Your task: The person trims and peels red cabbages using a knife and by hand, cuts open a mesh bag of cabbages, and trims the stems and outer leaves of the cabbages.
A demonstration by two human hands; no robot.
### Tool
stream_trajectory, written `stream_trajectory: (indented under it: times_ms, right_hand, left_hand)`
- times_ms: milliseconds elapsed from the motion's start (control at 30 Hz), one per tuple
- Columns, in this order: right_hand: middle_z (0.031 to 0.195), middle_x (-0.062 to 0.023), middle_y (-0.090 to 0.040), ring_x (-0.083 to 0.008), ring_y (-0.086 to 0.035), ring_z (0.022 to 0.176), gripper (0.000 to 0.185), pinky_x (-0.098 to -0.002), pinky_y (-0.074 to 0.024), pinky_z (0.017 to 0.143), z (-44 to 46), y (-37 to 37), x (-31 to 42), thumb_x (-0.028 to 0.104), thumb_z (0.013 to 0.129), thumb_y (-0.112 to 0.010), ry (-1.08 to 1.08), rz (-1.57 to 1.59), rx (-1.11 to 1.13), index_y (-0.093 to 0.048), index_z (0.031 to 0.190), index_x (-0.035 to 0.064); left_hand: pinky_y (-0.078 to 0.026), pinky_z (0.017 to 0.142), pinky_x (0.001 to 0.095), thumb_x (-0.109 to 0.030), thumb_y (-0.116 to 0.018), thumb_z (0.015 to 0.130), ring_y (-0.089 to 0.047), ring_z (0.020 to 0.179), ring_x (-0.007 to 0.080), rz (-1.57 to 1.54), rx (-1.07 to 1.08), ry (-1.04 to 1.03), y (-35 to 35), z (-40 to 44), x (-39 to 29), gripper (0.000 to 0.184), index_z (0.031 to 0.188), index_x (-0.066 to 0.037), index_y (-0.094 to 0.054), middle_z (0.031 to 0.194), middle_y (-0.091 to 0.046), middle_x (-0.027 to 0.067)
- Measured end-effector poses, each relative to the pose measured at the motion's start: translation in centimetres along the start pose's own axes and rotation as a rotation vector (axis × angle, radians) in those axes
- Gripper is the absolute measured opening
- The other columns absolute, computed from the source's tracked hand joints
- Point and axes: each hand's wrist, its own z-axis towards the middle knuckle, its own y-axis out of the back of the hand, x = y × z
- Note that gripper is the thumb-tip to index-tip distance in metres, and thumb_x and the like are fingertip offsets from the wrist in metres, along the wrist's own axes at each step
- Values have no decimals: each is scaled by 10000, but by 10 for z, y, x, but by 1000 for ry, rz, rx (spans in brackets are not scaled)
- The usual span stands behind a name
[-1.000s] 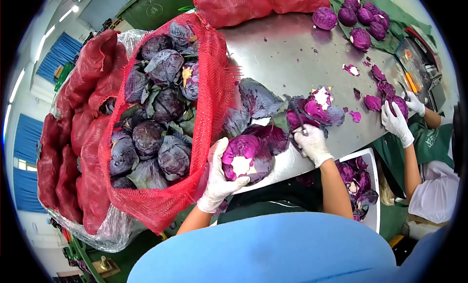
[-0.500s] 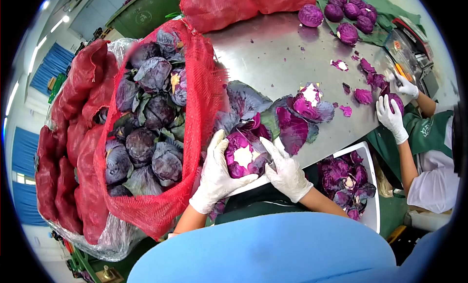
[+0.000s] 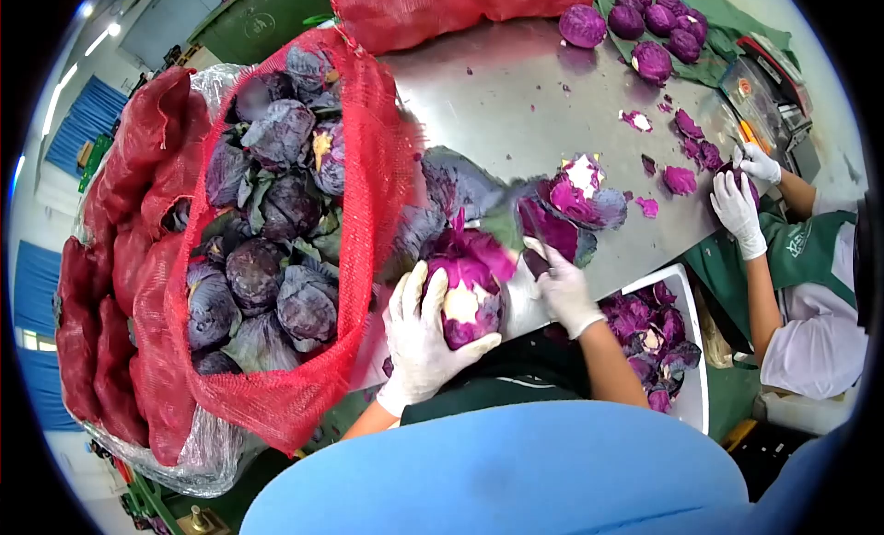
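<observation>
Cabbage [image 3: 474,307], purple with a pale patch showing, sits at the near edge of the counter [image 3: 488,84], just beside the red net bag [image 3: 361,157]. My left hand [image 3: 425,337] has its grip curled round the cabbage's left side, thumb along the bottom. My right hand [image 3: 565,291] keeps its grip closed on a knife [image 3: 541,246], near the same edge. Loose leaves [image 3: 603,208] lie farther in; below that edge, rightward, stands a white crate [image 3: 702,378].
</observation>
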Motion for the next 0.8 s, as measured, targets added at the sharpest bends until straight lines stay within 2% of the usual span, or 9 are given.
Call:
stream_trajectory:
  times_ms: [33,133,200,333,433,500,600,700,800]
  right_hand:
    - [842,-15,-669,-72,-542,594,693,-264,-519,610,-3,15,23,-44,893,-500,-189,78,107,-511,1535,217]
    - [776,5,-618,-50,-503,574,665,-251,-503,585,-20,1,35,-12,924,-527,121,6,106,-463,1562,165]
    - [858,-62,-701,-142,-674,689,586,-330,-562,655,-32,-19,51,142,955,-655,419,-219,-2,-495,1519,132]
    - [918,-178,-736,-402,-726,772,528,-475,-579,682,-29,-50,62,452,907,-751,660,-588,-127,-633,1300,119]
    - [762,-160,-714,-370,-725,748,306,-459,-584,680,10,-36,53,384,921,-738,491,-548,-181,-679,939,85]
    - [806,-150,-727,-369,-724,756,273,-457,-579,688,41,-4,36,344,935,-727,409,-842,-406,-653,990,87]
    - [928,-126,-755,-334,-744,818,378,-442,-587,740,15,2,59,367,897,-775,365,-686,-363,-602,1100,99]
    - [974,-95,-736,-180,-705,813,439,-350,-561,741,-9,-25,53,377,884,-827,531,-351,-24,-626,1158,99]
    - [1017,-29,-616,-99,-563,927,503,-286,-495,833,-7,-37,35,403,908,-815,162,-4,337,-637,1224,56]
  left_hand:
    - [-386,1118,557,-575,-929,621,-450,1350,450,-31,-27,-16,0,-5,6,1137,1474,-9,-435,1498,-434,275]
    - [-376,1135,565,-554,-938,627,-433,1362,453,-57,-32,45,-1,-11,9,1173,1507,-13,-383,1515,-407,280]
    - [-362,1155,565,-529,-950,625,-413,1382,457,-86,-44,87,-3,-13,13,1179,1513,-11,-373,1532,-386,281]
    - [-355,1161,566,-482,-953,641,-383,1400,474,-159,-39,-20,-3,-15,16,1157,1514,-9,-361,1550,-355,277]
    - [-354,1181,551,-433,-993,586,-366,1433,456,-267,-62,-29,-7,-22,22,1184,1519,-58,-368,1550,-353,252]
    - [-361,1180,549,-417,-1003,573,-370,1433,452,-329,-82,-21,-10,-34,31,1197,1526,-75,-364,1552,-348,246]
    - [-362,1187,553,-380,-1023,552,-361,1448,454,-403,-110,-40,-12,-33,34,1238,1550,-118,-340,1568,-324,223]
    - [-340,1196,574,-383,-1022,556,-328,1472,469,-389,-104,-67,-14,-31,31,1250,1562,-130,-324,1579,-314,221]
    - [-308,1203,603,-371,-1020,567,-296,1493,486,-364,-80,-90,-10,-26,32,1253,1570,-137,-306,1602,-304,231]
